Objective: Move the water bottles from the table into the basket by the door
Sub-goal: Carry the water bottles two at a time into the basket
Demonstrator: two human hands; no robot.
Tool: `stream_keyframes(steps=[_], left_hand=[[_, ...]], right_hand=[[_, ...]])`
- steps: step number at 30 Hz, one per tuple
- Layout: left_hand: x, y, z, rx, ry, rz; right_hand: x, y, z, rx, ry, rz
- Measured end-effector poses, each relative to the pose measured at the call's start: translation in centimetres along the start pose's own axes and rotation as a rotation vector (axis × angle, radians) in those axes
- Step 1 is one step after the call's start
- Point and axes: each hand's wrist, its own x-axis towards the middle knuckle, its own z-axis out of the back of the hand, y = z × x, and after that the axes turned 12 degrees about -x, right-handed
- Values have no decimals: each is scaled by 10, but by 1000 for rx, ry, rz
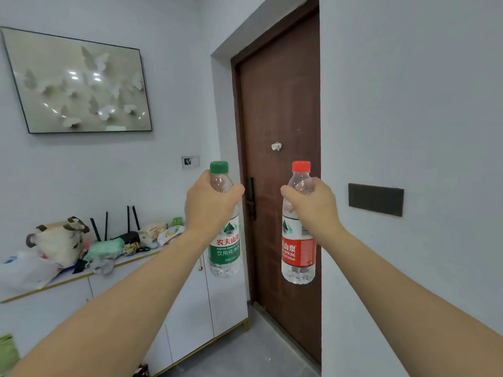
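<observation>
Hands (211, 204) (313, 202) at bottles' (224, 251) (298, 257) necks, prob.

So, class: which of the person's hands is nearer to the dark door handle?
Left. The left hand, gripping the green-capped bottle, sits right beside the door handle; the right hand, gripping the red-capped bottle, is further off.

Soft, even indoor light is filling the room, leaving the walls (408, 91) a pale bluish grey. Ceiling lamps are glaring as white spots on the glass of the picture (79, 83), which is casting a faint shadow below its frame. The wide lens is bending straight lines: the door (280, 104) is leaning and the picture is skewing. The clutter on the cabinet (190, 308) is looking slightly smeared, while the centre is staying fairly sharp.
</observation>
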Motion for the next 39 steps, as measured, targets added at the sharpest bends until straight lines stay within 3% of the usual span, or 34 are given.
stream_keyframes(steps=[15,39], left_hand=[[179,138,69,1,-11,-33],[473,386,-34,-35,-115,6]], right_hand=[[101,33,-196,-6,-32,-6],[423,-54,-445,32,47,43]])
